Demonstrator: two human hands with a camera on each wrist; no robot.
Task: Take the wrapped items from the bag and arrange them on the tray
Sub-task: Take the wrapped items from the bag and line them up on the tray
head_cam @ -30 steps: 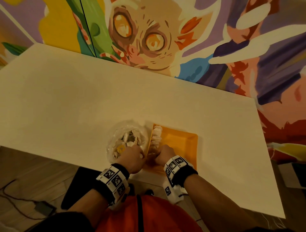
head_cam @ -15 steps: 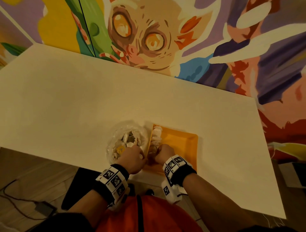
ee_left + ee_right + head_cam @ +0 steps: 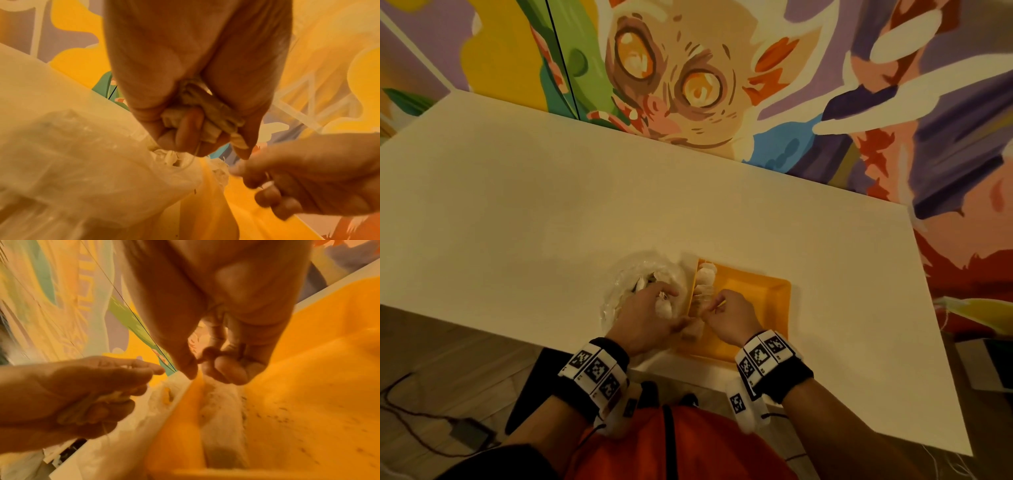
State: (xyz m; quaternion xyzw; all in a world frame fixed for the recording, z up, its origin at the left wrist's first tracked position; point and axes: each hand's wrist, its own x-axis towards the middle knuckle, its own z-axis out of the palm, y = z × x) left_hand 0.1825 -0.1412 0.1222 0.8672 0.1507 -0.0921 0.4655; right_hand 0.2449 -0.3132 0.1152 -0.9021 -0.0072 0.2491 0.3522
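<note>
A clear plastic bag [image 3: 633, 277] [image 3: 82, 162] of white wrapped items lies on the table, touching the left side of an orange tray [image 3: 756, 294] [image 3: 308, 386]. A row of wrapped items [image 3: 705, 279] [image 3: 220, 410] lines the tray's left wall. My left hand [image 3: 666, 301] [image 3: 195, 129] is over the bag's mouth, fingers curled round a bunch of wrapped items [image 3: 664, 308] [image 3: 209, 112]. My right hand [image 3: 714, 305] [image 3: 201, 371] hovers over the near left part of the tray beside the row. Its thumb and fingers are curled, and nothing shows between them.
The white table [image 3: 551, 205] runs back to a painted mural wall [image 3: 688, 85]. Bag and tray sit close to the table's near edge [image 3: 517, 337]. A cable and adapter [image 3: 465, 433] lie on the floor at the left.
My left hand has reached further over the bag and now grips white wrapped items. My right hand has drawn slightly back from the row on the tray.
</note>
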